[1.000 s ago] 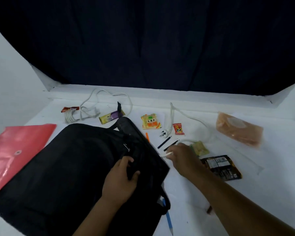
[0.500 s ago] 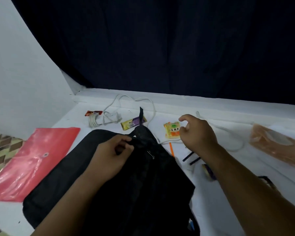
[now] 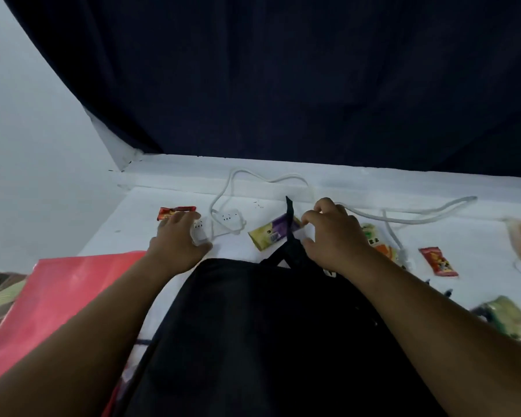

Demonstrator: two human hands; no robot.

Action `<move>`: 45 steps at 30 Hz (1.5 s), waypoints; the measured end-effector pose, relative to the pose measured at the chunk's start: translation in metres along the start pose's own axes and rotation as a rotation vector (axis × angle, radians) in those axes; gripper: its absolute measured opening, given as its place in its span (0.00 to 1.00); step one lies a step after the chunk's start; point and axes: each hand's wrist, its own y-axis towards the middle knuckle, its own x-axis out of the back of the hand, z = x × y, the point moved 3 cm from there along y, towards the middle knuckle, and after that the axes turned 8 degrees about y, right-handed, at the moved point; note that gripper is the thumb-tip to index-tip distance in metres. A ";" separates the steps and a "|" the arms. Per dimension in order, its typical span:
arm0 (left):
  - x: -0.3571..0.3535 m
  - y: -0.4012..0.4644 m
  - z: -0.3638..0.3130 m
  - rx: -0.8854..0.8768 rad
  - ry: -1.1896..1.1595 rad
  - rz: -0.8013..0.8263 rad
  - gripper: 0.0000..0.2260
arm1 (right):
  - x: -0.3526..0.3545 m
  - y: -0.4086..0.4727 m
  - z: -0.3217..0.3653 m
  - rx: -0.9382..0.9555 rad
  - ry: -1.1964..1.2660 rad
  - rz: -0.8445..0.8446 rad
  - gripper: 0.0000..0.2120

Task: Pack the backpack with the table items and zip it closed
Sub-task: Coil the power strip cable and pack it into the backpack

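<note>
Past backpack (image 3: pixel 253 326): left hand (image 3: pixel 178 245) curled on white cable coil (image 3: pixel 200 233); right hand (image 3: pixel 331 236) grip unclear.

White table (image 3: pixel 151 206) with black backpack (image 3: pixel 253 326), red folder (image 3: pixel 57 296), snack packets (image 3: pixel 438 261), white cable (image 3: pixel 253 176).

Both my arms stretch forward up the frame. My left hand (image 3: pixel 179 240) lies palm-down, fingers curled at centre-left; my right hand (image 3: pixel 333 236) hovers mid-frame, fingers bent.
</note>
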 end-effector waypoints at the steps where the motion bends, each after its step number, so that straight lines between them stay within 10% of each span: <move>1: -0.005 0.010 0.006 -0.006 0.053 0.049 0.40 | -0.005 0.001 0.004 -0.012 0.015 0.010 0.14; 9: -0.021 0.057 0.022 -0.067 0.195 0.109 0.36 | -0.016 0.006 0.029 -0.070 0.044 0.109 0.12; 22: 0.031 0.002 -0.062 -0.281 -0.439 -0.051 0.26 | 0.077 -0.057 0.024 -0.391 -0.143 0.166 0.24; 28: 0.043 -0.089 -0.139 -0.396 -0.470 -0.022 0.26 | 0.124 -0.114 0.012 -0.307 0.224 -0.081 0.26; 34: 0.022 -0.157 -0.183 -0.416 -0.491 -0.007 0.23 | 0.118 -0.166 -0.038 -0.176 0.505 -0.317 0.03; 45: -0.005 -0.251 -0.210 -0.268 -0.605 -0.067 0.27 | 0.094 -0.234 -0.100 -0.300 0.484 -0.238 0.19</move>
